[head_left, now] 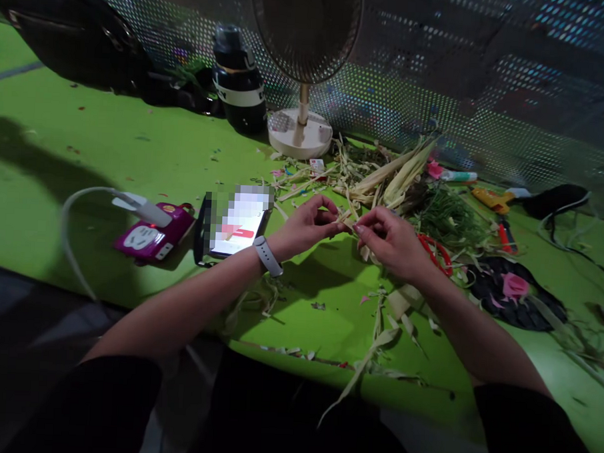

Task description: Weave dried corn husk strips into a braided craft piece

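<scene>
My left hand [312, 225] and my right hand [385, 240] meet above the green table, fingertips pinched close together. Between them is a strip of pale dried corn husk [349, 219], gripped by both. A heap of dry husks [402, 174] lies just behind my hands. Beside it, to the right, sits a bunch of fine green grass-like stems [447, 216]. Below my right wrist, torn husk scraps [384, 338] are strewn toward the table's front edge, one long strip hanging over it. A red ring-shaped item [435, 254] is partly hidden behind my right forearm.
A lit phone [242, 220] and a purple power strip [154, 237] with a plugged-in charger stand left. Behind are a fan [300, 131] and a dark bottle [239, 83]. On the right lie a yellow glue gun [492, 199] and a black pad [533, 310] with a pink flower [514, 286].
</scene>
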Tool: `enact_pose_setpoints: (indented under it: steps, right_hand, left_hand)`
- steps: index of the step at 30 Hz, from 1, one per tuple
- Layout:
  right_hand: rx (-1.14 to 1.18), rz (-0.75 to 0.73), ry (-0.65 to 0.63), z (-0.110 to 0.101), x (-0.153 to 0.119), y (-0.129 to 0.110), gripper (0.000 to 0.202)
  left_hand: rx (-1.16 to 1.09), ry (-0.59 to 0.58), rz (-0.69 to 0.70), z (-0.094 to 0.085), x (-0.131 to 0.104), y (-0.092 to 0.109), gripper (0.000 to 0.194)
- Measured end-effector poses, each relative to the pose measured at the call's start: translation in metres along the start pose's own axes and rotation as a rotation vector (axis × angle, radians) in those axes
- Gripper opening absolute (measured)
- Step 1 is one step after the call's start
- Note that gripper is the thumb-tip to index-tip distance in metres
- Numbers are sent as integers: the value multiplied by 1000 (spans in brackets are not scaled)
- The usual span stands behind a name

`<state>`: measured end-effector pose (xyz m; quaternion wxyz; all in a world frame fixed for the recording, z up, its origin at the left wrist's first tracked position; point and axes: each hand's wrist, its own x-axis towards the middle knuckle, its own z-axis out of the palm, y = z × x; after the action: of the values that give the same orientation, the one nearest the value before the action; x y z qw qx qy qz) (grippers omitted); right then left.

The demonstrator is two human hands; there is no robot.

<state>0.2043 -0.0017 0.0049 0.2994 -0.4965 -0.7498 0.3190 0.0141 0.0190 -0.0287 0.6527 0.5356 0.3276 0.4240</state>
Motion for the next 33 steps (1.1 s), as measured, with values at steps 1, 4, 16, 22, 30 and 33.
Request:
enact_pose_setpoints:
  steps: [1,4,16,22,30,33]
  right_hand:
    - [17,5,-2,-1,0,0,11]
    - [46,17,9,-2,1,-1,11]
    - [-43,-68,97,10,-3,2,36]
    - [-107,-186,207,11,-3,4,26]
    - [-525,-350,310,1,-5,-7,15]
    - [-616,-313,343,-9,-3,-9,23]
  left_hand:
    - [-6,1,0,0,0,0,39]
    - [-9,-3,2,0,1,-1,40]
    - [252,42,101,5,-5,0,33]
    - [176,52,61,-2,0,1,31]
    - [304,-32,157,1,-5,1,31]
    - [438,-123,150,3,-7,4,25]
